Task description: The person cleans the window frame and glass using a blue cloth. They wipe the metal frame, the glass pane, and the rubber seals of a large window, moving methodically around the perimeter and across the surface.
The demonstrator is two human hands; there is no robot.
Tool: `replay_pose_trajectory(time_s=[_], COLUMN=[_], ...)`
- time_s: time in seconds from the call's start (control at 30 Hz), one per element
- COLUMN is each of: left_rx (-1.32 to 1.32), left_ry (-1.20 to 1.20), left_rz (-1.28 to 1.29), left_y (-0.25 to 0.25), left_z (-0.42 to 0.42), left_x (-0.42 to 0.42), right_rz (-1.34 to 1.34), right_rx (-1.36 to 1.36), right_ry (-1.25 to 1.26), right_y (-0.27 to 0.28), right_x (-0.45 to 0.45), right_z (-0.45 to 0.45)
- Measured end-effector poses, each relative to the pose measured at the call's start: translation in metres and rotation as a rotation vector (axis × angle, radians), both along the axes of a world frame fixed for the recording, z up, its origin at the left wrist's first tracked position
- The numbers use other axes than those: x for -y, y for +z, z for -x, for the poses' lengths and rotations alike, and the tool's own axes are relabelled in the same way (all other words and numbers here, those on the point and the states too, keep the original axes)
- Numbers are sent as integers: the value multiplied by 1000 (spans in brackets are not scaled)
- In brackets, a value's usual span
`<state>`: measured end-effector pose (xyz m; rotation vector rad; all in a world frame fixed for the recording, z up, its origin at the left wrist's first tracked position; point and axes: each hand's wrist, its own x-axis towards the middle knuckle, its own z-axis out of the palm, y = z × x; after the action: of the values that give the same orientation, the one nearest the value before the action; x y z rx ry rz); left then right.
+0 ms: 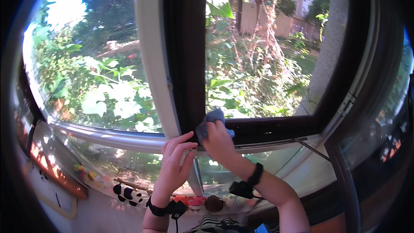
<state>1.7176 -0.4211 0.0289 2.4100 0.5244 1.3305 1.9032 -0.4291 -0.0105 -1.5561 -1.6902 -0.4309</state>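
Note:
My right hand (218, 140) grips a bunched blue-grey cloth (216, 116) and presses it to the lower left corner of the dark window frame (186, 71). Part of the cloth is hidden behind my fingers. Just to the left, my left hand (176, 158) holds nothing. Its fingers are apart, with the tips at the foot of the dark upright; whether they touch it I cannot tell. Behind that hand runs the white window rail (116, 140). Both wrists wear black straps with small devices.
Along the sill below sit several soft toys, among them a black-and-white one (127, 194), a pink one (195, 202) and a brown one (214, 204). A metal stay arm (312, 149) and a hinge (347, 104) are at the right. An opened dark-framed sash (344, 181) stands there too.

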Motion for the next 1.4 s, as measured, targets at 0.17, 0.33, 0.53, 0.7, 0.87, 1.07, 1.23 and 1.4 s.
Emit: replay_pose_trajectory(time_s=[0.17,0.33,0.53,0.7,0.87,1.07,1.23,1.4], left_rx=[53,71,42,39,-17,3,27,51], left_ry=[55,33,0,26,-22,-2,4,-5], left_rz=[-26,-90,-243,-335,-443,-553,-614,-658], left_y=[3,10,41,67,88,117,135,157], left_z=[22,14,10,14,9,17,11,-2], left_x=[3,6,-12,-16,-22,-29,-38,-49], right_rz=[-146,-156,-143,-350,-551,-751,-866,-937], right_rx=[149,418,424,271,308,379,385,407], right_ry=[176,82,-12,-113,-161,-136,-166,-198], right_y=[38,18,43,104,171,268,335,399], right_x=[19,-30,-45,-51,-57,-75,-84,-100], right_z=[-21,-13,-3,6,11,4,2,-3])
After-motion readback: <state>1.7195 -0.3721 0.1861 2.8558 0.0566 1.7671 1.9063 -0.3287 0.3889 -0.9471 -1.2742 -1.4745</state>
